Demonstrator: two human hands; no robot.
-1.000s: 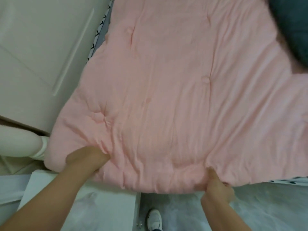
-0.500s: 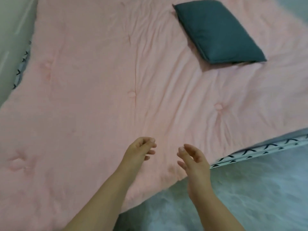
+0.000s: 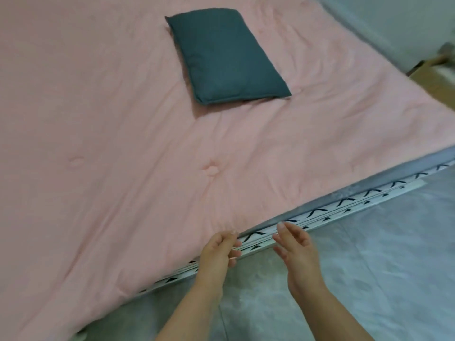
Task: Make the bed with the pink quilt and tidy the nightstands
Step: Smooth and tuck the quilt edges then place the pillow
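Across the bed the pink quilt (image 3: 123,143) already lies spread under 1 teal pillow (image 3: 226,57), its near edge slanting off the patterned sheet (image 3: 344,201), where the left hand (image 3: 219,249) and right hand (image 3: 295,249) hover loose-fingered, gripping nothing; nightstands unseen.

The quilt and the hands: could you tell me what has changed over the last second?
Both hands let go of the pink quilt edge they gripped. Now the left hand and right hand hover empty, farther along the bed's edge. The quilt stays spread flat, the teal pillow on it.
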